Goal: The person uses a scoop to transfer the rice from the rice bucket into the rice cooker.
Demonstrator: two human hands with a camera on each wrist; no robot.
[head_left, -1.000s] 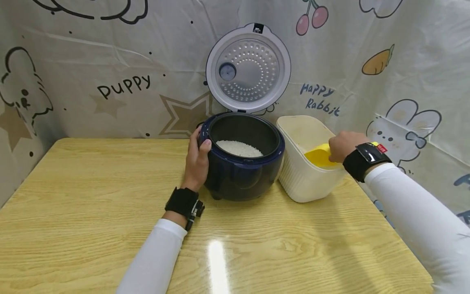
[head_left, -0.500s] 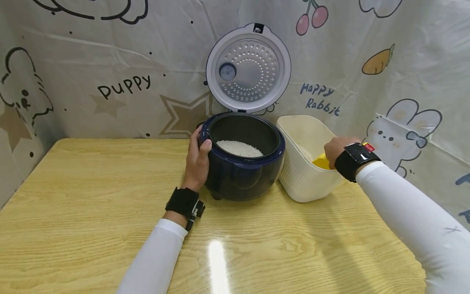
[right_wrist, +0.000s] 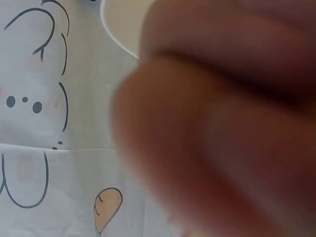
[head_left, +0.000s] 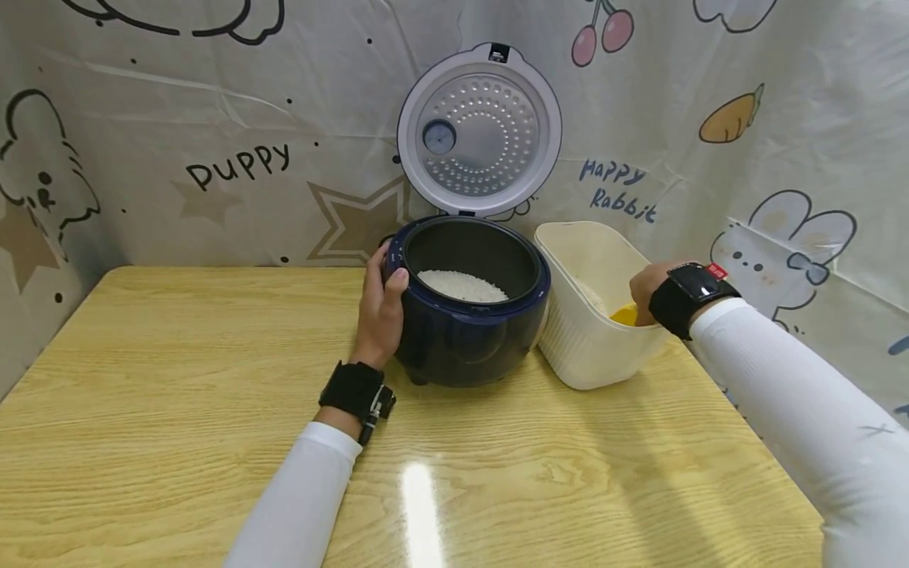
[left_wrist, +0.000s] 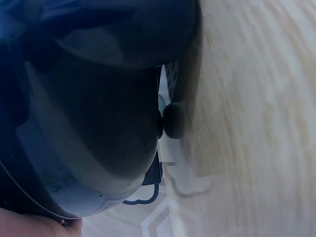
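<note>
A dark blue rice cooker point(head_left: 469, 347) stands mid-table, its lid point(head_left: 479, 130) raised upright behind it. White rice point(head_left: 463, 286) lies in its pot. My left hand point(head_left: 381, 315) holds the cooker's left side, thumb at the rim; in the left wrist view, part of that hand point(left_wrist: 34, 224) shows against the glossy body. Beside the cooker is a cream ribbed bin point(head_left: 589, 355) with some rice inside. My right hand point(head_left: 649, 292) grips a yellow scoop point(head_left: 625, 315) at the bin's right side; most of the scoop is hidden. Curled fingers point(right_wrist: 163, 113) fill the right wrist view, blurred.
The wooden table point(head_left: 213, 394) has its right edge close to the bin. A printed fabric curtain point(head_left: 234, 102) hangs right behind the table and along its sides. The bin and cooker stand almost touching.
My right hand has shifted slightly and lowered the scoop deeper into the bin, so less yellow shows. My left hand and the cooker have stayed put.
</note>
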